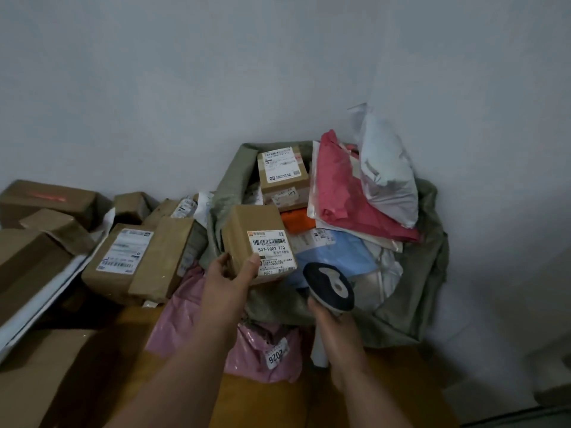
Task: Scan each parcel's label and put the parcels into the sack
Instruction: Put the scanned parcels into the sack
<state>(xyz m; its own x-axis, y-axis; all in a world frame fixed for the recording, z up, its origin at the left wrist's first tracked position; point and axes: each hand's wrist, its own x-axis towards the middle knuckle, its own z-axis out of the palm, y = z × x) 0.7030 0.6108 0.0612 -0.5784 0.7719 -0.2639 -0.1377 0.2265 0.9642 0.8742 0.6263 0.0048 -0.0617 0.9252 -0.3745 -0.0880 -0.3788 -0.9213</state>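
1. Your left hand grips a small brown cardboard box, thumb pressed on the lower left corner of its white barcoded label and fingers wrapped behind. You hold it above the near-left rim of the olive-green woven sack, label face up.

2. Your right hand is closed round the handle of a black-and-grey handheld scanner, whose head sits just beside the box's lower right corner (whether it is reading the barcode at this instant, I cannot tell).

3. Done so far, judging by how things lie: the sack is heaped. A labelled brown carton sits at its far edge, an orange packet and a pale blue soft bag in the middle, and a red garment in a clear sleeve with a white poly mailer piled towards its right side, standing above the rim.

4. Left to do: the box in hand looks to be at the scanning step and is not yet in the sack. To the sack's left, a pile of brown cardboard parcels waits, and a pink plastic mailer lies against the sack's near side.

5. Room in the sack looks tight, so the remainder may not all fit.
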